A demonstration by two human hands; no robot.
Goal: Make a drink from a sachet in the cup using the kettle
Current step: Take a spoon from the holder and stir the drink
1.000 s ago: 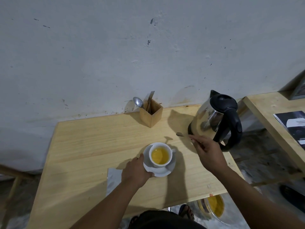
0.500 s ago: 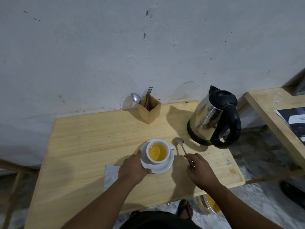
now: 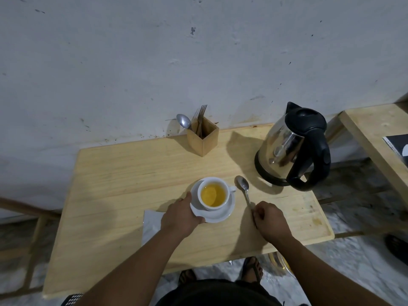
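Hands at cup and teaspoon, drink already yellow.

Left hand [image 3: 180,217] gripping saucer [image 3: 223,214] rim beside napkin [image 3: 151,224]; right hand [image 3: 270,220] curled around teaspoon [image 3: 244,188] handle, bowl flat on table [image 3: 123,173]. On saucer, white cup [image 3: 213,193]. Farther back, kettle [image 3: 291,146] right, wooden cutlery holder [image 3: 203,139] against wall.

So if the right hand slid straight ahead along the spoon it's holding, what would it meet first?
Probably nothing soon: the right hand points along the spoon between cup and kettle, toward bare table, then the wall.
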